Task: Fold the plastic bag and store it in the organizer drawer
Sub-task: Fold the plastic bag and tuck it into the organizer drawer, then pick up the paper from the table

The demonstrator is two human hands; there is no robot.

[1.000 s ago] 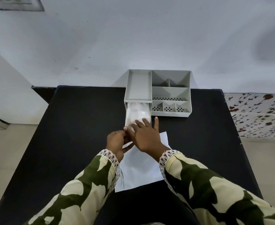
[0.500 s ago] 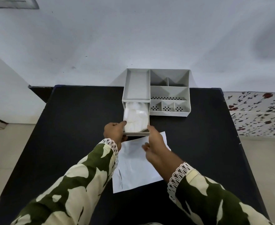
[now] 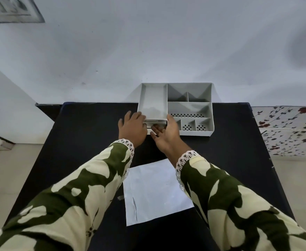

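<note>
The grey desk organizer (image 3: 190,109) stands at the far edge of the black table (image 3: 87,142). Its drawer (image 3: 156,121) sits under the left tray, pushed almost fully in, with only a thin strip of its front showing. The folded plastic bag is out of sight inside it. My left hand (image 3: 132,128) presses on the drawer's left front corner with bent fingers. My right hand (image 3: 166,135) lies flat against the front's right side, fingers spread and thumb up. Neither hand holds anything.
A white sheet (image 3: 154,189) lies flat on the table between my forearms, near the front. The organizer's open compartments on the right hold nothing. A white wall rises right behind the organizer. A floral-patterned surface (image 3: 289,129) is to the right of the table.
The drawer, open with the white bag visible inside, has slid back into the organizer. Both hands moved forward with it, from gripping its sides to pressing its front.
</note>
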